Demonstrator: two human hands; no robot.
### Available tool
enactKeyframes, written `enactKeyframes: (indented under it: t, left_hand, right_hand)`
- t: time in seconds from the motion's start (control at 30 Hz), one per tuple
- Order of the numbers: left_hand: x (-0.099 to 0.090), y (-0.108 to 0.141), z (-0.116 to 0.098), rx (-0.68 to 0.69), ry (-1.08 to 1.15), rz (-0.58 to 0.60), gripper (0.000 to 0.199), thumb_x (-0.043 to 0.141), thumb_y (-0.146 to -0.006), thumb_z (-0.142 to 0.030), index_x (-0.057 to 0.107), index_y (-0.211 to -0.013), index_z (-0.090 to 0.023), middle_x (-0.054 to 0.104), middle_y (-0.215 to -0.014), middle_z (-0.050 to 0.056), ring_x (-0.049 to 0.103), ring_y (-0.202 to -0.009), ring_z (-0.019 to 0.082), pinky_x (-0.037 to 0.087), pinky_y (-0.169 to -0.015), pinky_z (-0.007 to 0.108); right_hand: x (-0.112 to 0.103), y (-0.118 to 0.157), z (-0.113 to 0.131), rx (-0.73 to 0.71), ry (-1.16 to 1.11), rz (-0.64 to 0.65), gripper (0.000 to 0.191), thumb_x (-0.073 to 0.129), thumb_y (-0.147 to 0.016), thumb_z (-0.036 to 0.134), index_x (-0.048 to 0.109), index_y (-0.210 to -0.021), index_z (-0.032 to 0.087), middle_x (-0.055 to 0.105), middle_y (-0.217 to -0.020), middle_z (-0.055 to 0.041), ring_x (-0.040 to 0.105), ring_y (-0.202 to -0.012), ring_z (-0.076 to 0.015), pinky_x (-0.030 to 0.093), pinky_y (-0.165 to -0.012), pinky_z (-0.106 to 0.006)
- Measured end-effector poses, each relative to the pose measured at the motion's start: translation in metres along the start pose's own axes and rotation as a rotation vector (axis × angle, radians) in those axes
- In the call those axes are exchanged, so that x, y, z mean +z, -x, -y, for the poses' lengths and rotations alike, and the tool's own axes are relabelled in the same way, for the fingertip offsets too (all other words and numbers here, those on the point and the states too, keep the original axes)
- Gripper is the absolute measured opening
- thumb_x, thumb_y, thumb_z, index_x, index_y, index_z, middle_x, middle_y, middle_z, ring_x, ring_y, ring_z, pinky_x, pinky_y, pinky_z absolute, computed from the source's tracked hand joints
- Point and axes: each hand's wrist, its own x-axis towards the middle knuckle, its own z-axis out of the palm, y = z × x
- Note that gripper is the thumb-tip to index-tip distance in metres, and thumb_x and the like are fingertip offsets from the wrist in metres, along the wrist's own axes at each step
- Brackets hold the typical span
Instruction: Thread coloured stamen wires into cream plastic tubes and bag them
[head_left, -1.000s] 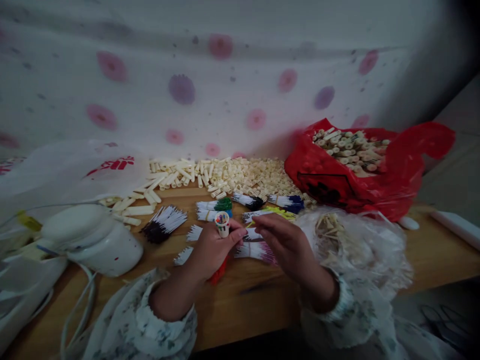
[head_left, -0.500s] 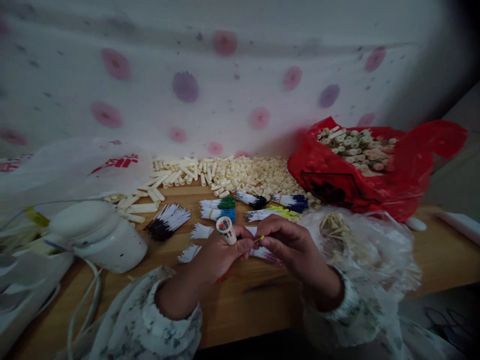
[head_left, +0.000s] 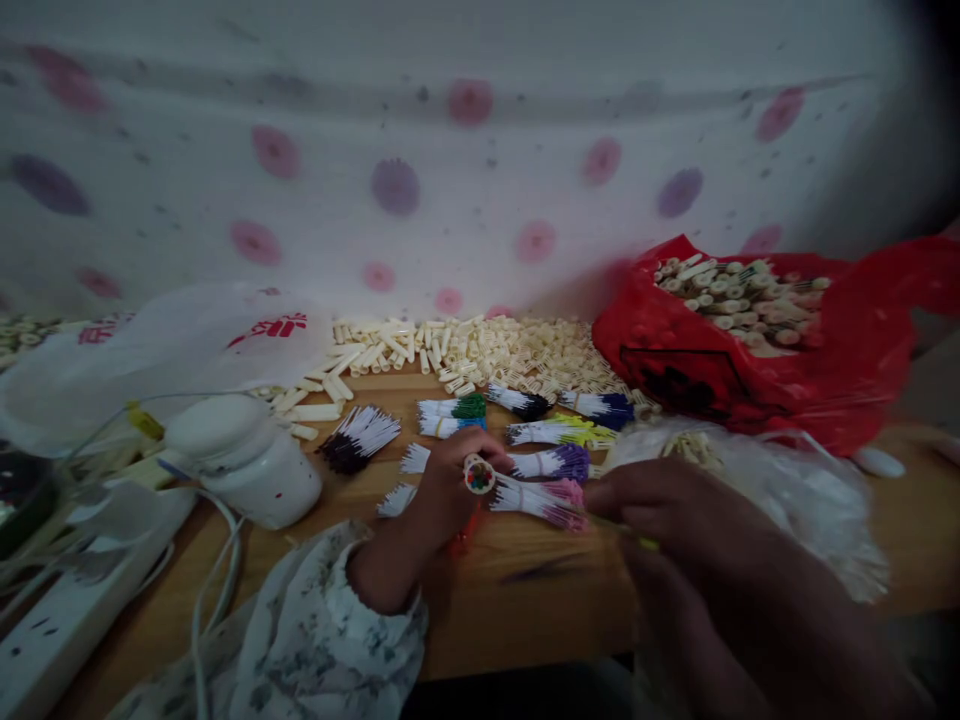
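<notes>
Tube (head_left: 477,461) and stick (head_left: 643,541) are well apart just now, both above the middle stretch of the counter (head_left: 525,630). The left hand (head_left: 450,485) has its grip wrapped about the cream tube, whose mouth faces the wearer and shows coloured tips (head_left: 478,480), red and green among them. The right hand (head_left: 720,545), nearer the front edge and toward the right end, is blurred; its grip looks closed in a pinch on the thin, yellow-ended stick, though I cannot tell exactly where the fingertips meet it.

From where I stand, the left grip matters most: I'd keep it steady and the mouth tipped up, since whatever is loose inside could slide out if it dipped. I'd pinch the stick lightly, because so thin a shaft would probably bend under a hard squeeze, and move it slowly enough to keep its end in sight.

I'd mind the wrists too. The red bundle (head_left: 466,535) lies half hidden below the left one, toward the front edge, and the pink bundle (head_left: 536,502) and purple bundle (head_left: 555,462) sit between the hands; a low sweep could scatter them. The floral sleeve (head_left: 330,625) hangs loose near the front edge, so I'd hold that forearm clear.
</notes>
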Motion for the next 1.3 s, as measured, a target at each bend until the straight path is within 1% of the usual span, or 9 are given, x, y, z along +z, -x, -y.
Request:
enactKeyframes:
  t: [0.1,0.23,0.37,0.57,0.77,0.87,0.93,1.03,1.3]
  left_hand:
    - [0.000,0.000,0.000,-0.010,-0.006,0.006,0.016,0.056,-0.080,-0.024,0.059,-0.066,-0.017,0.058,-0.067,0.000,0.053,-0.063,0.014,0.039,-0.061,0.025]
    - [0.001,0.000,-0.003,-0.024,-0.016,0.012,0.010,0.058,-0.074,-0.017,0.057,-0.065,-0.018,0.058,-0.068,-0.001,0.053,-0.065,0.015,0.040,-0.061,0.026]
    - [0.001,-0.001,-0.008,-0.013,-0.037,0.022,0.014,0.058,-0.078,-0.023,0.057,-0.065,-0.019,0.058,-0.066,0.001,0.052,-0.065,0.017,0.040,-0.060,0.029]
    - [0.001,-0.001,-0.004,0.065,-0.054,0.012,0.022,0.057,-0.084,-0.033,0.057,-0.067,-0.019,0.057,-0.066,0.001,0.051,-0.066,0.017,0.040,-0.062,0.030]
    - [-0.003,0.003,0.003,0.167,-0.150,0.059,0.036,0.044,-0.090,-0.053,0.058,-0.097,-0.020,0.057,-0.089,0.005,0.053,-0.082,0.022,0.042,-0.073,0.033]
    - [-0.004,0.004,0.003,0.222,-0.159,0.108,0.044,0.040,-0.091,-0.056,0.052,-0.117,-0.022,0.056,-0.104,0.008,0.053,-0.093,0.023,0.043,-0.081,0.035]
    - [-0.004,0.005,0.003,0.243,-0.164,0.125,0.046,0.031,-0.094,-0.055,0.050,-0.123,-0.024,0.055,-0.110,0.009,0.051,-0.100,0.024,0.042,-0.085,0.036]
    - [-0.002,0.005,0.003,0.258,-0.173,0.106,0.046,0.026,-0.096,-0.052,0.053,-0.121,-0.024,0.056,-0.108,0.009,0.050,-0.101,0.024,0.041,-0.086,0.036]
    - [0.002,0.002,0.001,0.263,-0.229,0.010,0.050,0.027,-0.094,-0.056,0.060,-0.106,-0.020,0.052,-0.092,0.007,0.050,-0.089,0.022,0.042,-0.077,0.033]
  right_hand:
    - [0.014,-0.007,0.003,-0.061,0.064,-0.014,0.021,0.054,-0.085,0.013,0.061,-0.100,0.026,0.071,-0.087,-0.0041,0.067,-0.080,-0.0165,0.055,-0.067,-0.029]
    - [0.021,-0.010,0.001,-0.106,0.127,0.037,0.028,0.055,-0.083,0.011,0.056,-0.105,0.029,0.072,-0.089,-0.0037,0.068,-0.082,-0.0184,0.057,-0.070,-0.032]
    - [0.026,-0.008,-0.003,-0.102,0.124,0.067,0.034,0.057,-0.082,0.008,0.054,-0.109,0.028,0.071,-0.090,-0.0037,0.067,-0.085,-0.0185,0.056,-0.075,-0.033]
    - [0.039,-0.007,-0.013,-0.107,0.169,0.055,0.022,0.058,-0.080,0.007,0.058,-0.095,0.023,0.068,-0.085,-0.0045,0.063,-0.078,-0.0175,0.053,-0.067,-0.031]
    - [0.042,-0.001,-0.027,-0.031,0.270,0.063,0.015,0.055,-0.082,0.008,0.060,-0.088,0.021,0.064,-0.086,-0.0050,0.056,-0.076,-0.0182,0.047,-0.066,-0.034]
    - [0.039,0.002,-0.033,0.002,0.307,0.010,0.013,0.057,-0.081,0.010,0.061,-0.085,0.022,0.060,-0.083,-0.0041,0.053,-0.076,-0.0180,0.045,-0.064,-0.032]
    - [0.037,0.003,-0.036,0.016,0.317,-0.035,0.010,0.059,-0.080,0.012,0.062,-0.082,0.021,0.057,-0.081,-0.0039,0.052,-0.075,-0.0176,0.044,-0.063,-0.031]
    - [0.035,0.002,-0.038,0.020,0.300,-0.045,0.008,0.060,-0.081,0.013,0.061,-0.080,0.020,0.056,-0.082,-0.0042,0.052,-0.077,-0.0173,0.046,-0.066,-0.031]
    - [0.038,0.004,-0.040,0.047,0.271,-0.031,0.011,0.057,-0.084,0.011,0.063,-0.087,0.020,0.057,-0.087,-0.0051,0.054,-0.082,-0.0166,0.048,-0.070,-0.030]
